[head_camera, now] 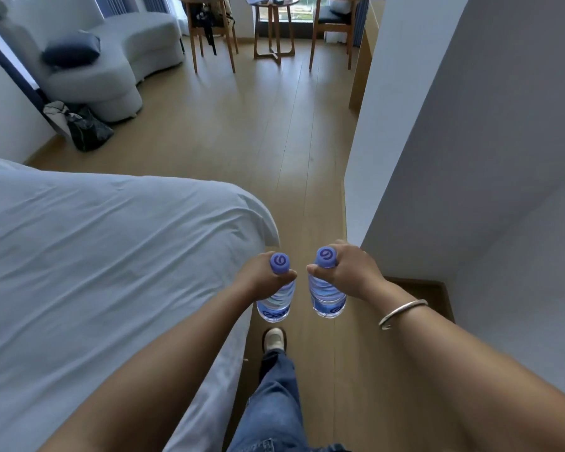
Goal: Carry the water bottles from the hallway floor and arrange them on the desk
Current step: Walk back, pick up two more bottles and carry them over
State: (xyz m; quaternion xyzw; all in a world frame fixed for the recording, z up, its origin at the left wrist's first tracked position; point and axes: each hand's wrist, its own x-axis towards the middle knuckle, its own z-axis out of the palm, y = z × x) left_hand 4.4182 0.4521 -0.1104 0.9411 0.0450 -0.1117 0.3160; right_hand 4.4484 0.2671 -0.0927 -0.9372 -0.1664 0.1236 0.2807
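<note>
Two clear water bottles with purple caps hang upright in front of me over the wooden floor. My left hand (258, 275) grips the neck of the left bottle (276, 301) just under its cap. My right hand (353, 272) grips the neck of the right bottle (327, 300) the same way; a silver bangle sits on that wrist. The bottles are side by side, a small gap apart, in the narrow passage between the bed and the wall. A wooden desk edge (361, 60) shows at the far right behind the wall corner.
A white bed (95, 272) fills the left side. A white wall (454, 158) closes the right. Ahead lie open wooden floor (274, 132), a grey sofa (118, 60), bags (82, 125) on the floor, a round table (274, 14) and two wooden chairs (331, 27).
</note>
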